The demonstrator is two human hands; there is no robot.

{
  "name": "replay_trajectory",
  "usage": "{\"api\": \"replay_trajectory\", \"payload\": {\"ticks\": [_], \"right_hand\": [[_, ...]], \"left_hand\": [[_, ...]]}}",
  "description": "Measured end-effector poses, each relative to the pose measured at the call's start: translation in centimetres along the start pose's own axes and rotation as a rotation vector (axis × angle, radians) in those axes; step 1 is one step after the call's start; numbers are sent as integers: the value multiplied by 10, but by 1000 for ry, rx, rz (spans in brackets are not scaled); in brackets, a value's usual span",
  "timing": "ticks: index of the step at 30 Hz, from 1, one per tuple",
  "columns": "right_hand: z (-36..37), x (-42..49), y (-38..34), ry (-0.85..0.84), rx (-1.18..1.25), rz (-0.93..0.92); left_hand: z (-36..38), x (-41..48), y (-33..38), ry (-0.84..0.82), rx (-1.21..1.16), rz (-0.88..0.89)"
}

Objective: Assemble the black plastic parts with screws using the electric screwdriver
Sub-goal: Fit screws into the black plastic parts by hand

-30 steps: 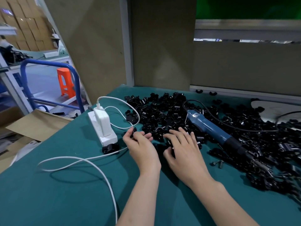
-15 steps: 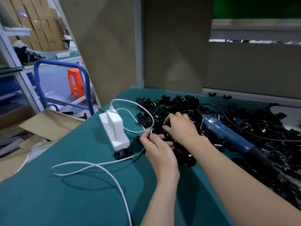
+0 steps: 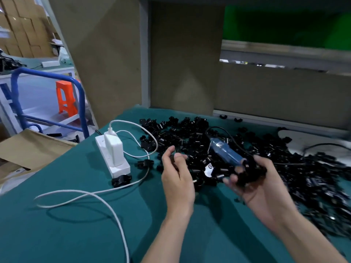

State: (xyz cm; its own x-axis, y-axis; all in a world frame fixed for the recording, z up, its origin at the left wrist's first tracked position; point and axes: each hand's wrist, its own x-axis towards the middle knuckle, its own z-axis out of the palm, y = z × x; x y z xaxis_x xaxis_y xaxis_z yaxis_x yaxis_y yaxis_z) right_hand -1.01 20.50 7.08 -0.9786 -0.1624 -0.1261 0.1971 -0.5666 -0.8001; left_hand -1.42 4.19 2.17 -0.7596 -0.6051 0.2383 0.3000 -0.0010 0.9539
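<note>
A big heap of small black plastic parts (image 3: 191, 137) covers the far and right side of the green table (image 3: 76, 224). The blue electric screwdriver (image 3: 226, 152) lies on the heap with its black cord looping behind. My right hand (image 3: 254, 181) is lifted palm-up over the heap, fingers cupped round a bunch of black parts (image 3: 247, 173). My left hand (image 3: 176, 173) hovers at the heap's near left edge, its thumb and fingers pinching a small black part. Motion blur softens both hands.
A white power strip (image 3: 121, 168) with a white charger (image 3: 113, 149) plugged in lies left of the heap; its white cable (image 3: 95, 196) loops over the near table. Loose black parts sit by the strip. Cardboard panels stand behind; a blue cart frame (image 3: 47, 76) is at left.
My right hand has come back from the far heap toward me and turned palm-up with a bunch of black parts. My left hand has lifted slightly, still pinching its part.
</note>
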Motion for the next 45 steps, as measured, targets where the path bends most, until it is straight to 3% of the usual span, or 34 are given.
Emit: {"api": "replay_trajectory", "payload": {"ticks": [3,5,8,15,25,32,38,45], "right_hand": [[-40,-37,-1,62,128,197],[-58,-50,0,71,174,223],[-70,-52,1,73,157,171],[-81,-42,5,-8,-95,-5],[-93,-39,2,32,-477,-279],[-93,-40,8,122,-679,-483],[-91,-45,12,-9,-746,-456],[-95,-41,8,-15,-669,-286]], "left_hand": [[10,-30,10,-195,80,64],[17,-54,16,-328,99,73],[28,-81,18,-474,52,4],[42,-89,16,-629,-7,-224],[44,-85,3,-683,-82,-256],[47,-88,1,-618,-122,-280],[45,-89,1,-671,-129,-317],[45,-89,1,-701,-84,-305]]}}
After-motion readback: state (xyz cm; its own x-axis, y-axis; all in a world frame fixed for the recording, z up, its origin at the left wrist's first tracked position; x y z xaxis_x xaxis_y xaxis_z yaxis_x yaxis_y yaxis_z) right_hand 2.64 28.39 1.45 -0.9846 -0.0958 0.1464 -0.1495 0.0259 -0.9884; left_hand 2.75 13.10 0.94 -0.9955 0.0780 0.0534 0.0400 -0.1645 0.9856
